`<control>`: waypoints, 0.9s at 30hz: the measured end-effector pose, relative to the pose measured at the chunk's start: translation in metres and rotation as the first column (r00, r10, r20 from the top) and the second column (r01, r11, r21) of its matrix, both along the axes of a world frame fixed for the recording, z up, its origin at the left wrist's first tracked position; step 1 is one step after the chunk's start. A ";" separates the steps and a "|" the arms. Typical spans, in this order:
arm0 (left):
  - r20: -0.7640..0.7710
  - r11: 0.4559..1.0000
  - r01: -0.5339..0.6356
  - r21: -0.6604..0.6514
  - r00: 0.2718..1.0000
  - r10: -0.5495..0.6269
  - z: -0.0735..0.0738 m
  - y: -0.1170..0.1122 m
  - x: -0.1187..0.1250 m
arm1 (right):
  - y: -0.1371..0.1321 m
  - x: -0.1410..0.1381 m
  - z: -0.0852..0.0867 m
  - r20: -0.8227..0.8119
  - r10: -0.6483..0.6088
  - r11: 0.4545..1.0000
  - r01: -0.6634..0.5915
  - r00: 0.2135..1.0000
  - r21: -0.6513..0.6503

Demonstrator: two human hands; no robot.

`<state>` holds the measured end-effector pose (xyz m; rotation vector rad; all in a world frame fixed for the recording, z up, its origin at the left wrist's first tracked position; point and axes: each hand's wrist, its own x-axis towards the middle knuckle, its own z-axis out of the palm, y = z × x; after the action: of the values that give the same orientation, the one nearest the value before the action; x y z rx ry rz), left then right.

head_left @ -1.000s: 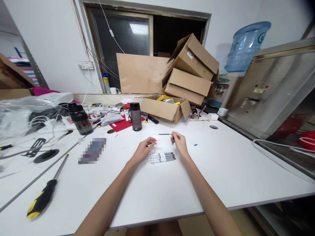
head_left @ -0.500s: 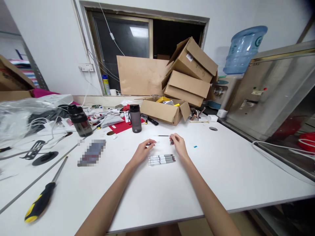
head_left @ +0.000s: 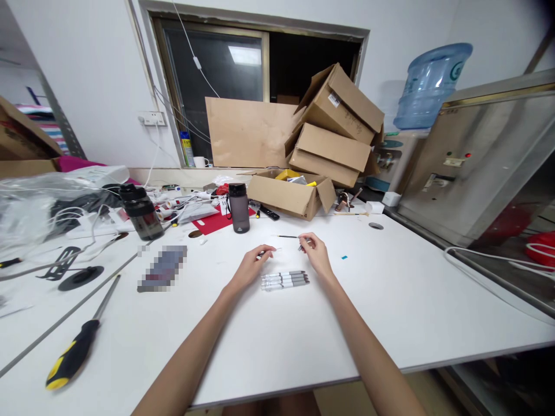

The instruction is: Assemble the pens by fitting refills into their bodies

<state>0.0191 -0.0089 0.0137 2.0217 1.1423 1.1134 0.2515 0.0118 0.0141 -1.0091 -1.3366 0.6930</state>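
My right hand is closed on a thin pen refill, which points left with its dark length and pale end showing. A short dark piece also sticks out under those fingers; its kind is unclear. To the left, my left hand pinches a slim pen part with a pale end poking out past the fingertips. The rest of that part is mostly hidden by the fingers. Between my forearms, just below both hands, several white-and-grey pens lie side by side on the white table.
A dark water bottle stands beyond my hands, before an open cardboard box. On the left lie a screwdriver, a blurred-out flat object and another bottle. A small blue scrap is at right.
The refill in my right hand has tipped slightly, its left end a little higher. My left hand stays almost still, and the pens on the table have not moved.
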 end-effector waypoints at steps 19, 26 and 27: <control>-0.005 1.000 -0.018 -0.014 1.000 0.018 -0.004 0.003 0.001 | 0.001 0.002 0.001 -0.068 -0.016 1.000 0.014 0.998 -0.022; 0.014 1.000 -0.019 -0.024 1.000 0.019 -0.005 0.004 -0.001 | 0.001 0.002 0.003 -0.131 -0.024 0.999 0.019 0.991 -0.043; 0.021 1.000 -0.012 -0.022 1.000 0.013 -0.005 0.004 -0.001 | 0.001 0.002 0.004 -0.136 -0.024 0.999 0.018 0.990 -0.044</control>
<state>0.0184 -0.0053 0.0090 1.9839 1.1533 1.1214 0.2539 0.0127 0.0176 -0.9904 -1.1955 0.7639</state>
